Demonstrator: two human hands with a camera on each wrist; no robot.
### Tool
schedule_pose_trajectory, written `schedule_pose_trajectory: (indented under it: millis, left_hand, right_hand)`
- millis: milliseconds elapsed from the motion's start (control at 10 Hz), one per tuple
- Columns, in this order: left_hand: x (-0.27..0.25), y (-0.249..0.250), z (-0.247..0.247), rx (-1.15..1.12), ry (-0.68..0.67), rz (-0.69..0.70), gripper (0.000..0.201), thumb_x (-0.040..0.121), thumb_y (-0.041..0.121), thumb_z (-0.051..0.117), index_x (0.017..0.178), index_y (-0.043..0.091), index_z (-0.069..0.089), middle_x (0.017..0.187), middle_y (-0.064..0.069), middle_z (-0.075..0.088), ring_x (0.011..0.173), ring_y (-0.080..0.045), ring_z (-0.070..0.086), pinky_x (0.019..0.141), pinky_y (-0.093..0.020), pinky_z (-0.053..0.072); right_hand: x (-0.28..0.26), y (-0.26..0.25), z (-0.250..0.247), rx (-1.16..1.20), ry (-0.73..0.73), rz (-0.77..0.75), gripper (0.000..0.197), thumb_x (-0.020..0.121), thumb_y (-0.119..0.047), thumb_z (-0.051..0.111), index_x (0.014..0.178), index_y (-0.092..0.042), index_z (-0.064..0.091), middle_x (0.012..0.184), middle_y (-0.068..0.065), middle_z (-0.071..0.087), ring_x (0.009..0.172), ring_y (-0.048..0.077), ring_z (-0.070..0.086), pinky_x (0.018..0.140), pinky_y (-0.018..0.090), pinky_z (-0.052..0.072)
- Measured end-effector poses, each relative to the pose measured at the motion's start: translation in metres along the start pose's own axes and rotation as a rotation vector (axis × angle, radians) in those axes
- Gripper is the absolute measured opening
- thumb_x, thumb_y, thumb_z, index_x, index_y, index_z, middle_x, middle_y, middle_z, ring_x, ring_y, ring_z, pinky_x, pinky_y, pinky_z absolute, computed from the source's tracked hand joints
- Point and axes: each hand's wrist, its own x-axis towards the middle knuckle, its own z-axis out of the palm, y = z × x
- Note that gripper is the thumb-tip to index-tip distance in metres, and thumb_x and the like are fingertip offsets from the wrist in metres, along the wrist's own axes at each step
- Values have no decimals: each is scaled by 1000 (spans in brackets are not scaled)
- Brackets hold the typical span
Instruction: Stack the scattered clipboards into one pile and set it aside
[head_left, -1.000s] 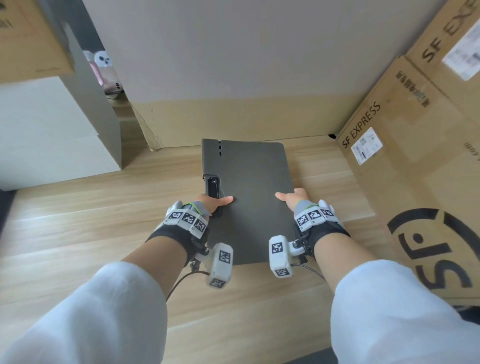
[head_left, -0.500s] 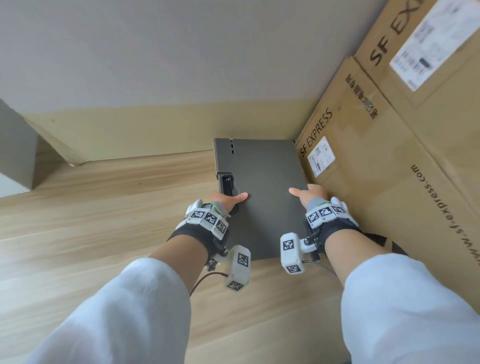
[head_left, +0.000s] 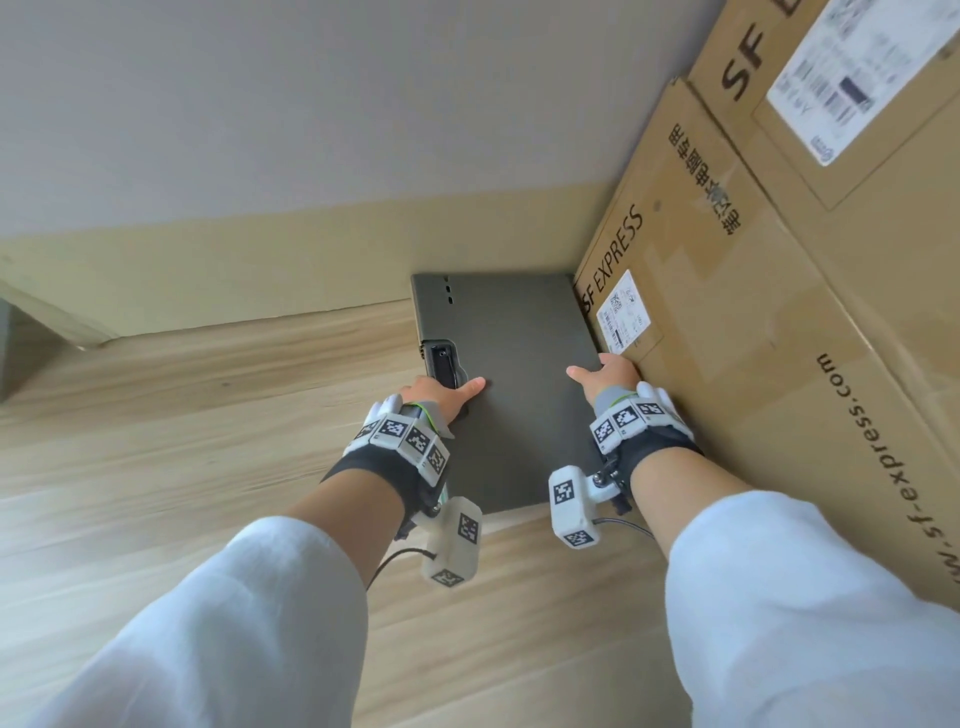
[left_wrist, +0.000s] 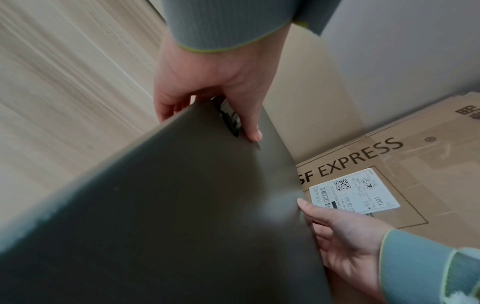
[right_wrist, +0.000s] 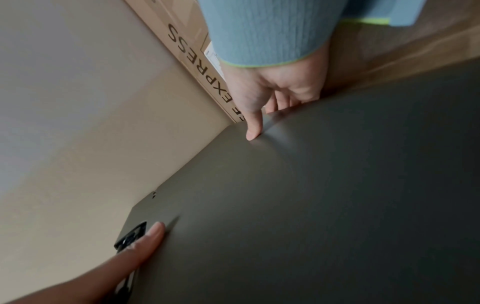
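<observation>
A dark grey clipboard pile (head_left: 511, 364) lies flat between my hands, low over the wooden floor; only its top board shows. Its black clip (head_left: 441, 364) sits on the left edge. My left hand (head_left: 441, 397) grips that left edge beside the clip, thumb on top and fingers under, as the left wrist view shows on the left hand (left_wrist: 207, 82) and pile (left_wrist: 182, 205). My right hand (head_left: 608, 376) grips the right edge the same way, squeezed against the cardboard box; the right wrist view shows the right hand (right_wrist: 272, 86) and pile (right_wrist: 311, 205).
Large SF EXPRESS cardboard boxes (head_left: 753, 389) stand along the right, another box (head_left: 831, 104) stacked above. A beige baseboard (head_left: 260, 270) and grey wall close off the far side. Wooden floor (head_left: 182, 441) stretches to the left.
Both hands have carried the pile rightward and toward the wall; its right edge now sits against the cardboard box and its far end near the baseboard.
</observation>
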Motion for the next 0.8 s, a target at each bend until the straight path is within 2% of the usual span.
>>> schedule_pose_trajectory:
  millis: [100,200,300,500,600,700,800]
  left_hand:
    - [-4,3,1,36,40,-12,100,57,85,49,119,6,54,117,-14,65,107,-33,63,97,-42,49]
    - [-4,6,5,80,65,-34,99,69,77,50,132,1,42,131,-17,53,122,-35,52,106,-44,41]
    - [-1,7,9,67,76,-45,97,74,71,52,136,-1,36,136,-18,46,127,-35,46,108,-45,37]
    - [0,5,12,54,61,-57,100,74,71,52,141,1,31,140,-17,41,131,-36,42,107,-46,35]
    - [1,6,10,50,55,-60,101,73,74,51,142,4,30,141,-16,41,132,-36,41,107,-46,34]
    - [6,-7,3,12,38,-42,99,70,78,48,139,8,34,138,-16,48,128,-36,47,107,-46,37]
    - [17,-24,0,-184,34,-15,105,64,75,55,145,14,27,140,-17,48,127,-37,49,102,-50,44]
  right_hand:
    - [4,0,3,-26,-12,24,62,87,-32,60,141,-10,40,141,11,50,130,32,47,106,38,37]
    - [7,-1,6,-49,-4,32,62,86,-34,61,140,-11,41,141,11,50,129,33,48,107,41,38]
    - [9,2,8,-83,21,12,62,86,-37,60,140,-14,41,141,9,50,129,32,48,106,41,38]
    - [4,4,13,-275,36,-16,57,91,-37,52,141,-13,39,144,10,47,131,32,45,105,39,37]
    - [1,-2,7,-343,3,-18,56,92,-38,48,141,-12,38,145,11,45,132,33,44,106,42,36]
    - [-7,-4,2,-332,19,-37,53,94,-36,45,141,-12,38,145,10,44,132,33,43,106,42,35]
    - [-17,-17,-1,-188,17,-131,41,94,-28,44,132,-14,52,134,9,55,123,31,51,102,37,40]
